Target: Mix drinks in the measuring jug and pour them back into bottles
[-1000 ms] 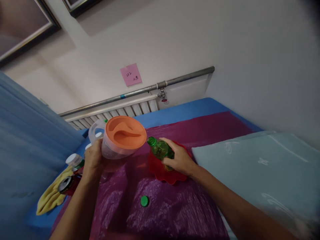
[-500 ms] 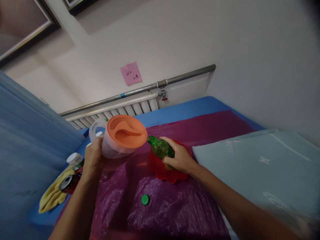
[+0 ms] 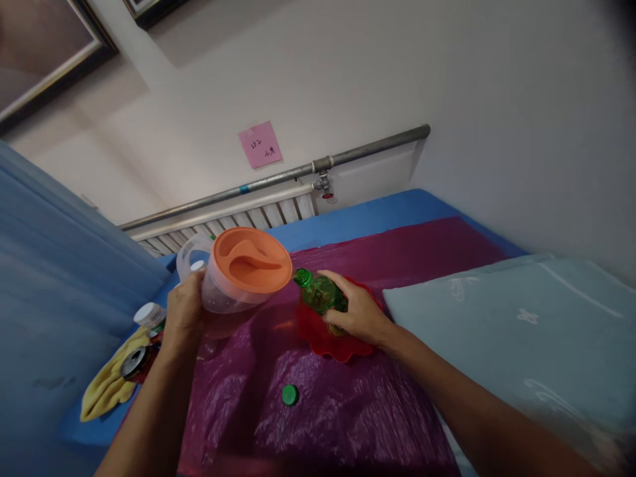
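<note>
My left hand grips a clear plastic pitcher with an orange lid, held above the purple plastic sheet. The pitcher's spout edge sits right beside the open mouth of a green bottle. My right hand holds that bottle, tilted toward the pitcher, over a red scalloped dish. A green bottle cap lies loose on the sheet in front of the dish.
At the left lie a yellow cloth, an opened can and a white-capped bottle. A light blue pillow fills the right. Behind are a radiator, a pipe and a pink note on the wall.
Both hands hold almost still; the pitcher and the bottle have shifted only slightly, and the view has drifted a little.
</note>
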`<state>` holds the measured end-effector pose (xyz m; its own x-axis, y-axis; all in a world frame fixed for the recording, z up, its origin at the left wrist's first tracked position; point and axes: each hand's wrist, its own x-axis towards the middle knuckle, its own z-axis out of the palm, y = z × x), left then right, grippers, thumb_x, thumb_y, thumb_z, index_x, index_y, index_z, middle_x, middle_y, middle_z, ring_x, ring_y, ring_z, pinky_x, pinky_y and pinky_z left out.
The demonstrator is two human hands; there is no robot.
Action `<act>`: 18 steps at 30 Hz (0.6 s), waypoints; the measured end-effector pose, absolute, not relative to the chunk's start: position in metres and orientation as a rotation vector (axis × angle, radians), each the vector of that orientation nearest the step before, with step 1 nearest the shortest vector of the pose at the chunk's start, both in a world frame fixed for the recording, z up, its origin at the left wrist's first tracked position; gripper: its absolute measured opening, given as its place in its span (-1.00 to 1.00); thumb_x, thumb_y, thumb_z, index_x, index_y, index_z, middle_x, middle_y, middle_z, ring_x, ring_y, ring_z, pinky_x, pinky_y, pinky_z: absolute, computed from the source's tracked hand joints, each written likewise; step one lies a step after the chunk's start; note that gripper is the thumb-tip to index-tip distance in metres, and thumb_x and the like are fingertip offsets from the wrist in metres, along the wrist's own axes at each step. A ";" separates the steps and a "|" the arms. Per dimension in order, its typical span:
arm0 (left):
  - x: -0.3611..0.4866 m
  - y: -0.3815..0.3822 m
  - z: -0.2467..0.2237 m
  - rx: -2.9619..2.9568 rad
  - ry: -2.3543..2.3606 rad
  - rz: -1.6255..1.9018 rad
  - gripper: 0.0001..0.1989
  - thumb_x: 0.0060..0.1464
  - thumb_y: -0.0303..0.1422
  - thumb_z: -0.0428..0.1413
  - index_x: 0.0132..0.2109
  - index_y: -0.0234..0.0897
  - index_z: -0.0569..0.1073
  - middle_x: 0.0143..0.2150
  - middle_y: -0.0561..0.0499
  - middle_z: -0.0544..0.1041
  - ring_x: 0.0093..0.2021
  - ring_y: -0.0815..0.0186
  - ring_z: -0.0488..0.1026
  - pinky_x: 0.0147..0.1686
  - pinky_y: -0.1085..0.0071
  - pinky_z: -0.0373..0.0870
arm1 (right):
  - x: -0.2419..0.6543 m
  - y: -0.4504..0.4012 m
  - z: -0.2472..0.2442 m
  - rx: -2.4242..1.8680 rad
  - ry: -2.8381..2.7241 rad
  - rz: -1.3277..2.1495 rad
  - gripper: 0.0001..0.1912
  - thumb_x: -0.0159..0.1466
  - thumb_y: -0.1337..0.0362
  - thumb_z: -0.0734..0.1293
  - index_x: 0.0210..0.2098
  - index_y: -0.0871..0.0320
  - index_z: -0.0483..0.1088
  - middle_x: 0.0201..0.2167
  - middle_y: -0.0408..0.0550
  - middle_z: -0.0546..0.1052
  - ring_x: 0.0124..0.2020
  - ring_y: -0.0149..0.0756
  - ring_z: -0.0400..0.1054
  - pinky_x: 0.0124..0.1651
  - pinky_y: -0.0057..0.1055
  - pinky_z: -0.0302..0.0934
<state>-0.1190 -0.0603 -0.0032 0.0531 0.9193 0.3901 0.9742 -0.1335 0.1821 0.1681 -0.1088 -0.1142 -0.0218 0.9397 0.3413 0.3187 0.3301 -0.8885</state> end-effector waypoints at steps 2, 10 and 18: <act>-0.119 -0.060 -0.002 -2.185 -1.959 -0.618 -0.54 -0.16 -0.38 0.06 -0.02 -0.29 0.42 -0.12 -0.12 0.58 -0.06 -0.12 0.49 -0.13 0.14 0.38 | 0.168 -0.109 -0.114 -1.183 -1.556 0.753 -0.24 -0.03 0.40 0.30 0.21 0.09 0.25 0.14 0.06 0.45 0.13 -0.03 0.35 0.19 -0.03 0.21; -0.122 -0.058 -0.001 -2.183 -1.911 -0.585 -0.55 -0.15 -0.36 0.06 -0.03 -0.33 0.42 -0.14 -0.16 0.58 -0.06 -0.16 0.50 -0.15 0.13 0.39 | 0.168 -0.109 -0.114 -1.171 -1.554 0.750 -0.24 -0.03 0.40 0.30 0.21 0.08 0.26 0.15 0.05 0.45 0.15 -0.04 0.34 0.22 -0.05 0.19; -0.122 -0.063 -0.001 -2.164 -1.938 -0.650 -0.59 -0.11 -0.31 0.04 -0.06 -0.31 0.44 -0.14 -0.16 0.59 -0.10 -0.12 0.51 -0.25 0.18 0.38 | 0.168 -0.110 -0.114 -1.164 -1.545 0.768 -0.24 -0.03 0.39 0.30 0.21 0.06 0.26 0.13 0.02 0.46 0.12 -0.05 0.36 0.18 -0.06 0.22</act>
<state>-0.1217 -0.0630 -0.0008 0.0632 0.9045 0.4218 0.9760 -0.1443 0.1632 0.1682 -0.1096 -0.1136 -0.0230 0.9399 0.3408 0.2962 0.3320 -0.8956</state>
